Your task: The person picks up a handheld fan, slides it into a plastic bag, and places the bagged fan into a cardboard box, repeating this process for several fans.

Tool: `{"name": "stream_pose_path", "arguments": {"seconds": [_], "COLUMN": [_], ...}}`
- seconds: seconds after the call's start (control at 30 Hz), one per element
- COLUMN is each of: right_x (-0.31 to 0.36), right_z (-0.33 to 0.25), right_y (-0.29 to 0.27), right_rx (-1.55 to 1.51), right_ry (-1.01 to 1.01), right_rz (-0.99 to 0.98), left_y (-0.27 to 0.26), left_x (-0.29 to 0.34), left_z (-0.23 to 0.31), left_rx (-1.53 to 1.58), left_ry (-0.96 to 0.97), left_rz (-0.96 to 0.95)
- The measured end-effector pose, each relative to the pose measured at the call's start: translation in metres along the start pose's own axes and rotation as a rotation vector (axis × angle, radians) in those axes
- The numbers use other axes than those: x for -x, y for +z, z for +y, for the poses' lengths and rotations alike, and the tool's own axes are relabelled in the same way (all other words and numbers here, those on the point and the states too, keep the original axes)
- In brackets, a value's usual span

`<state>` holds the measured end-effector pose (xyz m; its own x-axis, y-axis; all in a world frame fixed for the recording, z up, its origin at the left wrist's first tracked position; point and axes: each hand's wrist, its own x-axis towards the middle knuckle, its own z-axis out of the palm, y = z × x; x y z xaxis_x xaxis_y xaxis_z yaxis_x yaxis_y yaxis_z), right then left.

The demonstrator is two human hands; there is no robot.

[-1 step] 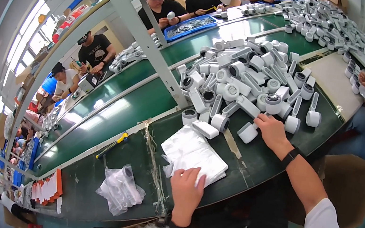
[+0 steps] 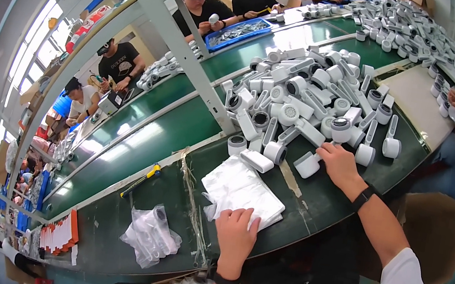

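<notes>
The person's right hand [image 2: 338, 164] pinches the handle of a white fan [image 2: 307, 165], whose round head points toward the lower left. This fan is between the large pile of fans [image 2: 288, 115] and the near edge of the green table [image 2: 101, 226]. The left hand [image 2: 234, 233] reaches over that edge, its fingers lying on a stack of plastic bags [image 2: 244, 189] and its thumb apart from them; whether it pinches a bag cannot be told. Left of the stack, near the same edge, lies a bagged fan [image 2: 150, 237]. A yellow and black tool [image 2: 141, 180] lies toward the far edge, and orange and white boxes [image 2: 61, 234] stand by the table's left end.
</notes>
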<state>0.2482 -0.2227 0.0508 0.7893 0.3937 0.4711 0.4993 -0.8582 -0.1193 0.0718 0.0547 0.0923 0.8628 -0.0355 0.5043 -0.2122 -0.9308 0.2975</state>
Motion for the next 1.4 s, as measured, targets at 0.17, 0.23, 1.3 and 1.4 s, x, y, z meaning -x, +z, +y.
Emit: {"name": "stream_pose_path", "arguments": {"seconds": [0.17,0.23,1.3,1.4], "right_x": [0.004,0.01,0.035,0.028], "right_z": [-0.034,-0.041,-0.178,-0.182], "right_y": [-0.04,-0.043,-0.02,-0.008], "right_rx": [-0.379,-0.505,-1.341,-1.245], "right_ry": [-0.008,0.013,0.67,0.659], "right_rz": [0.166,0.167,-0.171,-0.1], "left_y": [0.01,0.013,0.015,0.018], "left_x": [0.003,0.004,-0.004,-0.001], "left_z": [-0.01,-0.013,-0.007,-0.011], "left_rx": [-0.102,-0.08,0.346,0.352], "left_ry": [-0.073,-0.098,-0.288,-0.297], "left_rz": [-0.15,-0.131,0.097,0.056]}}
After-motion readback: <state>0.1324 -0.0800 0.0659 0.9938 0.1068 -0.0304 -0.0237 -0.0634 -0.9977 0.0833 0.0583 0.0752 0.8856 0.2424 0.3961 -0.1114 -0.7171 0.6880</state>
